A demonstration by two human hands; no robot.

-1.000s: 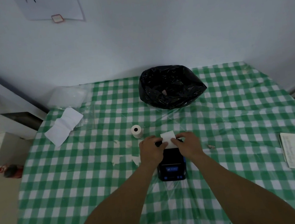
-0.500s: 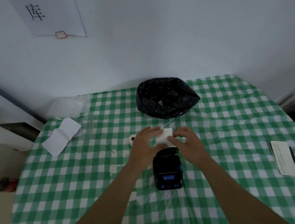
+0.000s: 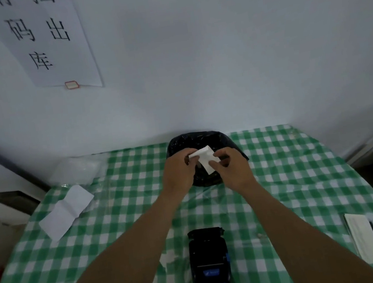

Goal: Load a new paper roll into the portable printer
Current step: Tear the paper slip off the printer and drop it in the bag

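The black portable printer (image 3: 208, 259) with a blue screen lies on the green checked tablecloth (image 3: 283, 187), close to me. Both my hands are raised over the black bin bag (image 3: 226, 140) at the back of the table. My left hand (image 3: 178, 172) and my right hand (image 3: 232, 168) each pinch an edge of a white paper slip (image 3: 206, 159) between them. The spare paper roll seen earlier is hidden behind my left arm.
A folded white sheet (image 3: 67, 212) lies at the left, with clear plastic wrapping (image 3: 77, 172) behind it. A notepad with a pen (image 3: 366, 239) sits at the right edge. Small paper scraps (image 3: 167, 259) lie left of the printer. A printed sign (image 3: 47, 43) hangs on the wall.
Both hands have lifted away from the printer with the white paper slip and moved back over the black bin bag. The camera has tilted up.
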